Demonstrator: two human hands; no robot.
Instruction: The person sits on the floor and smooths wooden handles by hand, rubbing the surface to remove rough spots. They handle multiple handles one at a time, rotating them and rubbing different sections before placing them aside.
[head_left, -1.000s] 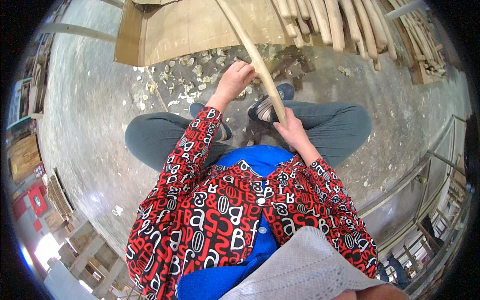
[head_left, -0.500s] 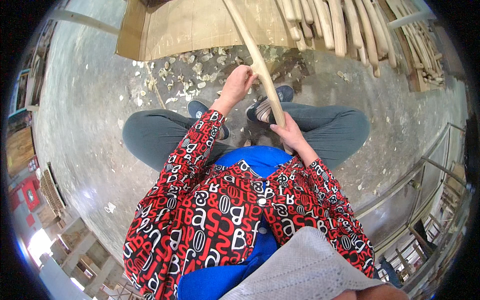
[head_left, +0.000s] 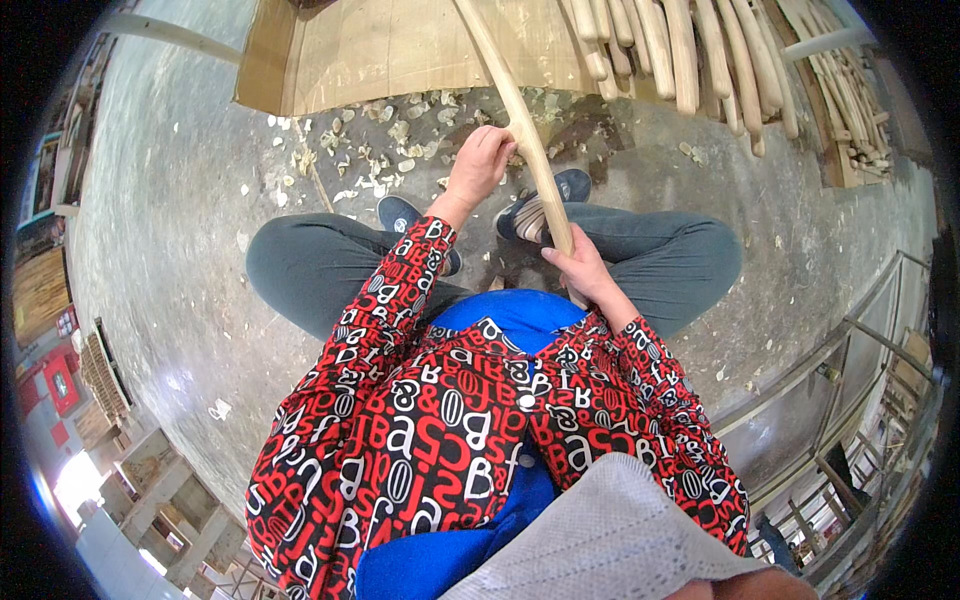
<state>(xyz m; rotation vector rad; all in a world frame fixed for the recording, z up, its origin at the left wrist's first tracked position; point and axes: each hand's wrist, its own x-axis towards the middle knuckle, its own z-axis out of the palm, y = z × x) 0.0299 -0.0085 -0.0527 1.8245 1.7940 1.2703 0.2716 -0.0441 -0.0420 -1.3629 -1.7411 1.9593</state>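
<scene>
A long, pale, slightly curved wooden stick (head_left: 528,135) slants from the top of the view down toward my lap. My right hand (head_left: 583,268) wraps round its lower end, thumb lying along the wood. Farther up, my left hand (head_left: 479,165) meets the stick's left side with its fingertips pinched together, by a small bump in the wood. Anything small between those fingertips is hidden. The stick's far end runs out of view at the top, over a brown cardboard sheet (head_left: 370,60).
Several similar wooden sticks (head_left: 690,50) lie in a pile at the far right, with more in a stack (head_left: 845,95) beyond. Pale shavings (head_left: 385,150) litter the concrete floor (head_left: 190,250). My bent legs and dark shoes (head_left: 398,212) are below the stick. Metal rails (head_left: 850,340) stand at the right.
My left hand has turned slightly at the stick, its fingertips still pinched against the side. The right hand keeps its hold. The whole view has shifted a little.
</scene>
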